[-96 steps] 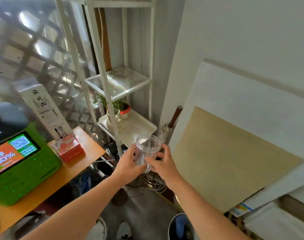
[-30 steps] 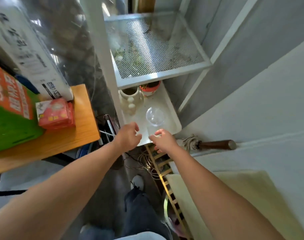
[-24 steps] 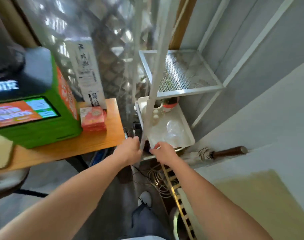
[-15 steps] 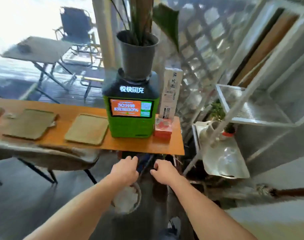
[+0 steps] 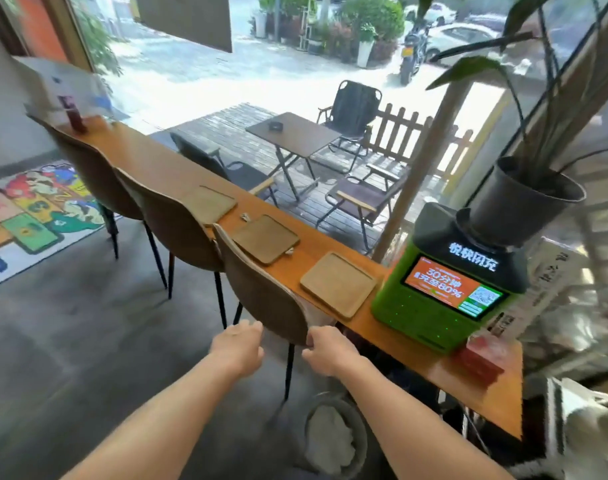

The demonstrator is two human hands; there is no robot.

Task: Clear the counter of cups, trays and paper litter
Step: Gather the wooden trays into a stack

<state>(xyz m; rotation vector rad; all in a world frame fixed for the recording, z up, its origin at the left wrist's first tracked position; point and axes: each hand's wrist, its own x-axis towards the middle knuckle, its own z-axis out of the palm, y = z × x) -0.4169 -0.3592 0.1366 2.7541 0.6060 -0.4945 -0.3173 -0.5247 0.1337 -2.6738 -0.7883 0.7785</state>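
Note:
Three flat wooden trays lie in a row on the long wooden counter [image 5: 157,161]: a near tray [image 5: 339,289], a middle tray [image 5: 266,239] and a far tray [image 5: 214,204]. Small paper scraps [image 5: 243,216] lie between the far and middle trays, and another scrap [image 5: 289,251] rests by the middle tray's corner. My left hand [image 5: 238,344] and my right hand [image 5: 325,349] hover below the counter's edge, both loosely curled and holding nothing.
Three brown chairs line the counter, the nearest chair [image 5: 261,292] right in front of my hands. A green charging kiosk [image 5: 444,299] with a potted plant [image 5: 517,206] on top stands at the right, beside a red box [image 5: 481,355]. A waste bin [image 5: 332,434] sits on the floor.
The clear cup that both hands held was set down on the white shelf tray and let go. My view has since swung left from the shelf to the counter.

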